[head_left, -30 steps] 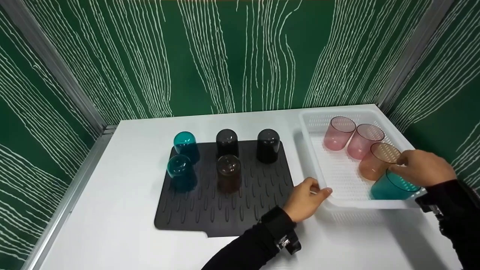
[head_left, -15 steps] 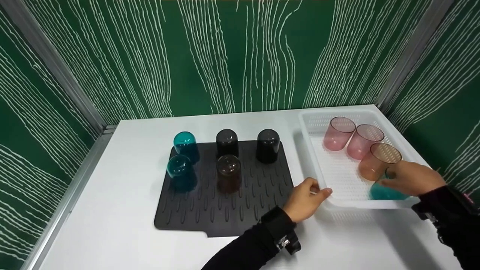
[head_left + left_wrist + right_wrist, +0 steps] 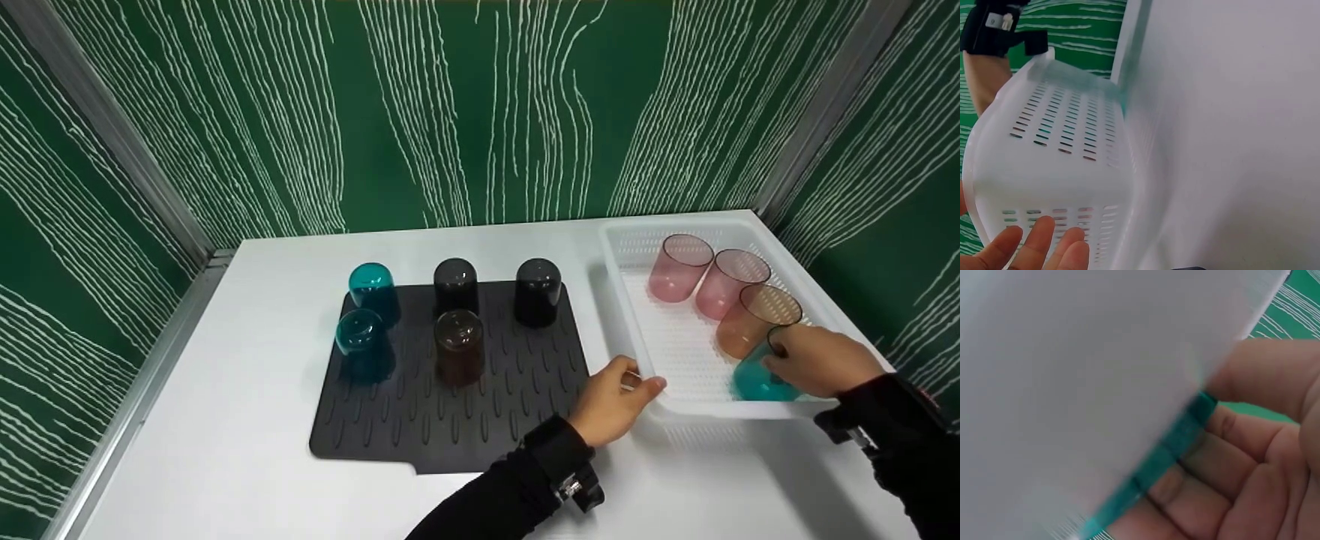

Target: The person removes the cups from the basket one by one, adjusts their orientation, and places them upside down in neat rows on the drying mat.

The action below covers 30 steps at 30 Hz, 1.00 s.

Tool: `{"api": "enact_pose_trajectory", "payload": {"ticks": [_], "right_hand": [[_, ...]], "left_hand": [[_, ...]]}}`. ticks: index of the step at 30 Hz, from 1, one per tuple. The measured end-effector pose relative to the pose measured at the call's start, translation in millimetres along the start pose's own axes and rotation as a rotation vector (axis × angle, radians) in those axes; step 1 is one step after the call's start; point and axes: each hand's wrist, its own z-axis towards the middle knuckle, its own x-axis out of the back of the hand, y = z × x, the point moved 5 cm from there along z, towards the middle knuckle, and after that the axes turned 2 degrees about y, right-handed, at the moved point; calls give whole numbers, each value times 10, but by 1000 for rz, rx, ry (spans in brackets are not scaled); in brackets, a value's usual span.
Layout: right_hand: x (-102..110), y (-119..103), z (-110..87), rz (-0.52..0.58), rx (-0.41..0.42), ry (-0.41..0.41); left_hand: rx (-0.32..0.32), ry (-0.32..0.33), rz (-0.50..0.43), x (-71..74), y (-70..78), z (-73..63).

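Observation:
In the head view, my right hand [image 3: 825, 360] grips a teal glass [image 3: 757, 381] by its upper part, at the near right corner of a white perforated basket [image 3: 720, 409]. The glass leans, and my fingers cover much of its rim. From the right wrist, a strip of the teal glass [image 3: 1154, 467] shows between thumb and fingers, behind the blurred white basket wall. My left hand [image 3: 611, 405] holds the basket's left rim, thumb on top. Its fingers [image 3: 1039, 244] lie along the outer slotted wall. An amber glass [image 3: 742, 334] stands right beside the teal one.
Two pink glasses [image 3: 679, 276] stand farther back in the basket. Left of it lies a dark ribbed drying mat [image 3: 525, 397]. Upside down on the mat are two teal glasses [image 3: 364, 352], two dark grey glasses [image 3: 538, 292] and a brown glass [image 3: 459, 349]. Green walls [image 3: 480, 112] enclose the table.
My right hand has shifted left and lower over the teal glass, whose base has edged left within the basket. The left hand keeps its place on the rim.

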Motion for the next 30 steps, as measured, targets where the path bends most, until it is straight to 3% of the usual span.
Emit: {"api": "enact_pose_trajectory", "payload": {"ticks": [12, 20, 25, 30], "right_hand": [[191, -269, -76, 110, 43, 101], [374, -533, -236, 167, 118, 404], [427, -782, -316, 259, 191, 579], [447, -1065, -384, 339, 278, 688]], "left_hand": [[33, 6, -29, -13, -29, 12], [63, 42, -101, 11, -62, -1], [113, 64, -218, 97, -50, -11], [117, 15, -380, 211, -19, -17]]}}
